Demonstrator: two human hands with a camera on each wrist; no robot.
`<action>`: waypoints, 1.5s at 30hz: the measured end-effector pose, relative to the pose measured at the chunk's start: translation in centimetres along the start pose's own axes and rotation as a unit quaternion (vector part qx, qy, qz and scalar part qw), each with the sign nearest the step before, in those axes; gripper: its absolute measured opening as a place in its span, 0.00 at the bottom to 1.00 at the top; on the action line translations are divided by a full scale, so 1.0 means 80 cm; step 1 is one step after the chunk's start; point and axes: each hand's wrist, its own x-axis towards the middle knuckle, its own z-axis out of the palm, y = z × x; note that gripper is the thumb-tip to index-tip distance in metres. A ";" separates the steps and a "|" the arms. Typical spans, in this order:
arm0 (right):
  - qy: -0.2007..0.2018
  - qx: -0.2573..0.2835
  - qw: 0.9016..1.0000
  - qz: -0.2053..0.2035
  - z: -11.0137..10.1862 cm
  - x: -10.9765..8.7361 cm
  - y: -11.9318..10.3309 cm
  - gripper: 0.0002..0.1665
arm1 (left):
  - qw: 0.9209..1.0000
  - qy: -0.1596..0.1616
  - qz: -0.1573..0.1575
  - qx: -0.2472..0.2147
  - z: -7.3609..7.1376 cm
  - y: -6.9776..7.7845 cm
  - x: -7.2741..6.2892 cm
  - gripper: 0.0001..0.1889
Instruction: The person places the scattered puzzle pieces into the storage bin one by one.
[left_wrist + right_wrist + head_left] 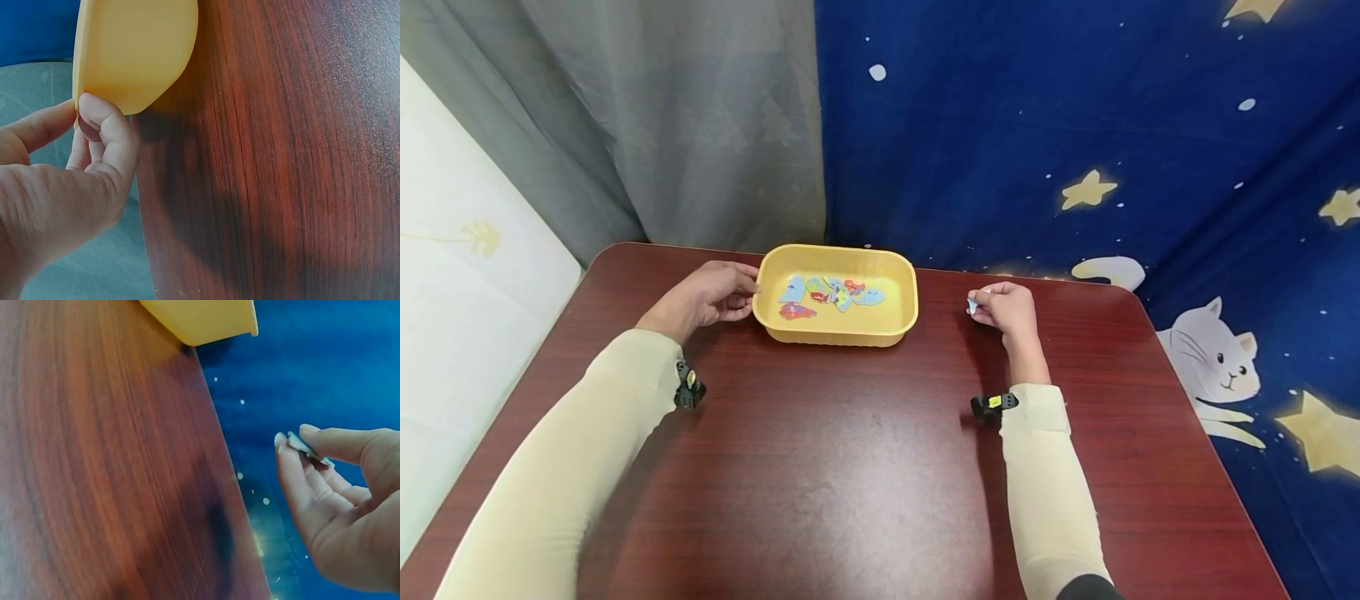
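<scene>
A yellow plastic basin (831, 339) stands near the table's back edge with several flat, colourful cut-out pieces (842, 293) lying inside, some overlapping. My left hand (718, 292) pinches the basin's left rim between thumb and finger; the left wrist view shows this pinch on the basin wall (140, 50). To the right of the basin, my right hand (1009, 307) holds a small light-blue flat piece (302, 445) between thumb and fingertip, above the table near its back edge. Fingers partly cover that piece.
The dark red wooden table (850, 467) extends toward me. A grey curtain (715, 125) and a blue curtain (1000, 133) with stars and a cat hang close behind its back edge. A white panel (460, 292) is on the left.
</scene>
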 end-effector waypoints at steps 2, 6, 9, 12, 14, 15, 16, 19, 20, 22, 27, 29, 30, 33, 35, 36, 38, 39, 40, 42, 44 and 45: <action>-0.005 0.023 1.000 -0.009 0.003 0.002 -0.002 0.11 | 1.000 0.000 -0.001 0.000 0.000 0.000 0.000 0.19; -0.018 0.078 0.996 -0.034 0.010 0.004 -0.006 0.14 | 1.000 0.001 -0.004 0.001 0.000 0.000 -0.001 0.20; -0.037 0.096 0.993 -0.056 0.015 0.004 -0.011 0.15 | 1.000 0.000 -0.006 0.002 0.000 0.001 -0.001 0.20; -0.062 0.092 0.991 -0.069 0.021 0.003 -0.017 0.16 | 1.000 0.001 -0.008 0.000 -0.001 0.001 0.000 0.20; -0.083 0.088 0.990 -0.070 0.025 0.002 -0.020 0.19 | 1.000 0.002 -0.009 -0.001 -0.001 0.002 0.000 0.20; -0.091 0.083 0.990 -0.070 0.028 0.002 -0.022 0.20 | 1.000 0.003 -0.010 -0.001 0.000 0.002 0.000 0.20; -0.100 0.080 0.989 -0.069 0.030 0.001 -0.024 0.20 | 1.000 0.004 -0.011 -0.002 0.000 0.002 0.000 0.20; -0.120 0.068 0.988 -0.065 0.038 0.000 -0.028 0.20 | 1.000 0.002 -0.011 -0.001 0.000 0.003 0.001 0.20; -0.122 0.066 0.988 -0.065 0.041 -0.001 -0.029 0.20 | 1.000 0.002 -0.010 -0.001 0.001 0.003 0.001 0.20; -0.123 0.062 0.988 -0.065 0.047 -0.003 -0.031 0.19 | 1.000 0.000 -0.009 -0.001 0.001 0.003 0.001 0.21; -0.120 0.073 0.988 -0.060 0.062 -0.005 -0.036 0.16 | 1.000 -0.002 -0.006 -0.004 0.000 0.001 0.001 0.21; -0.121 0.077 0.988 -0.059 0.068 -0.005 -0.038 0.17 | 1.000 -0.001 -0.005 -0.004 -0.001 0.001 0.001 0.21; -0.121 0.078 0.988 -0.059 0.070 -0.005 -0.038 0.17 | 1.000 -0.001 -0.005 -0.003 -0.001 0.000 0.001 0.21; -0.119 0.068 0.989 -0.061 0.079 -0.006 -0.040 0.18 | 1.000 0.001 -0.006 -0.004 -0.001 0.000 0.002 0.21; -0.118 0.059 0.990 -0.059 0.085 -0.006 -0.041 0.17 | 1.000 0.002 -0.006 -0.003 -0.002 0.000 0.002 0.21; -0.118 0.054 0.990 -0.057 0.088 -0.007 -0.042 0.16 | 1.000 0.001 -0.007 -0.004 -0.002 0.000 0.002 0.21; -0.117 0.046 0.991 -0.049 0.095 -0.008 -0.044 0.13 | 1.000 0.000 -0.008 -0.005 -0.002 0.000 0.002 0.21; -0.119 0.046 0.991 -0.045 0.099 -0.009 -0.045 0.12 | 1.000 0.000 -0.009 -0.005 -0.002 0.000 0.002 0.21; -0.120 0.046 0.991 -0.041 0.102 -0.009 -0.046 0.11 | 1.000 -0.001 -0.009 -0.004 -0.002 0.000 0.002 0.21; -0.124 0.042 0.991 -0.036 0.109 -0.010 -0.047 0.10 | 1.000 -0.002 -0.009 -0.005 -0.003 0.000 0.002 0.21; -0.129 0.038 0.990 -0.033 0.116 -0.011 -0.048 0.10 | 1.000 -0.001 -0.009 -0.004 -0.003 0.000 0.002 0.21; -0.130 0.035 0.990 -0.032 0.119 -0.011 -0.048 0.10 | 1.000 0.000 -0.008 -0.004 -0.003 0.000 0.002 0.21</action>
